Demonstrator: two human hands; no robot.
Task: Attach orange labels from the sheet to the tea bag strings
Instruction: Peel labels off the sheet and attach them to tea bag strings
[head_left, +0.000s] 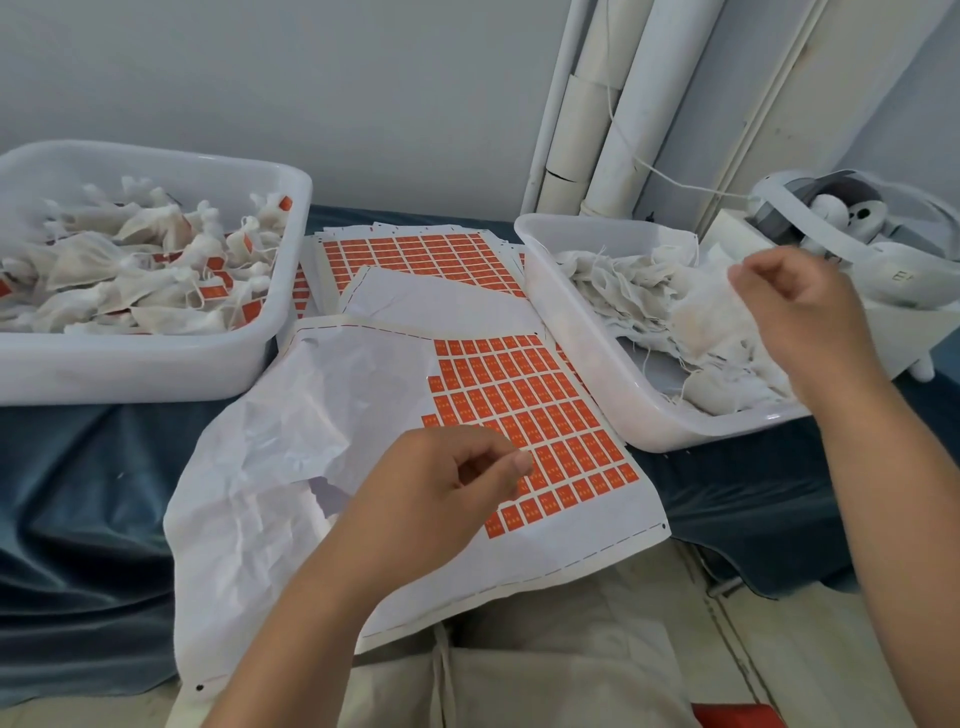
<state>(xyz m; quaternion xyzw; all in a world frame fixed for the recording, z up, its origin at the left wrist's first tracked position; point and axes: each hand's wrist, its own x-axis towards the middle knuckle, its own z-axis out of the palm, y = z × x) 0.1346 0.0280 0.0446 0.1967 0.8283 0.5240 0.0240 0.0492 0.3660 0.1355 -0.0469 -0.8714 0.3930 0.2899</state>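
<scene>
A partly used sheet of orange labels (524, 410) lies in front of me on the blue cloth, its left half bare crumpled backing. My left hand (436, 493) hovers over the sheet's lower rows, fingers curled, thumb and forefinger close together at a label; whether they pinch it I cannot tell. My right hand (800, 312) reaches into the right white tub (587, 332) of unlabelled tea bags (649, 296) and pinches one bag. The left white tub (156, 358) holds several tea bags (130, 270) with orange labels on their strings.
More label sheets (415, 254) are stacked behind, between the two tubs. White pipes (613, 104) stand against the back wall. A white device with small toys (841, 218) sits at far right. Blue cloth (78, 493) covers the table.
</scene>
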